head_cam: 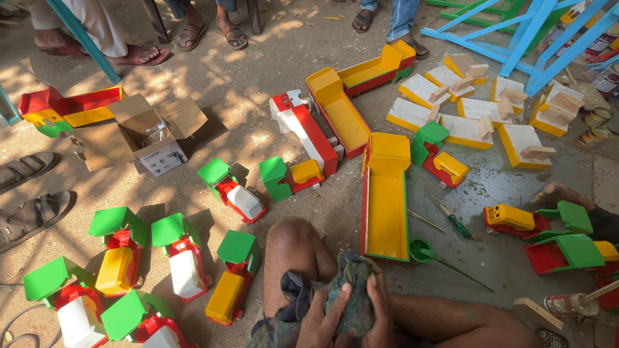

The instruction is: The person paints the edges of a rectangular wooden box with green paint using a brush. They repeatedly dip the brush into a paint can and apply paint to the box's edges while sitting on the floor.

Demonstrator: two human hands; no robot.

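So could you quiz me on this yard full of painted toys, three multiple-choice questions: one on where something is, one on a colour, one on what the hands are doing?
1. Where does the open cardboard box lie?
A. left of the toys
B. on the person's knee
C. under the blue frame

2. What colour is the small cup with the brush in it?
A. blue
B. green
C. white

3. What are the left hand and right hand doing?
A. resting empty
B. gripping a screwdriver
C. clutching a dark cloth

Answers: 1 A, it sits on the ground at the left. 2 B, the cup is green. 3 C, both hands wrap the cloth.
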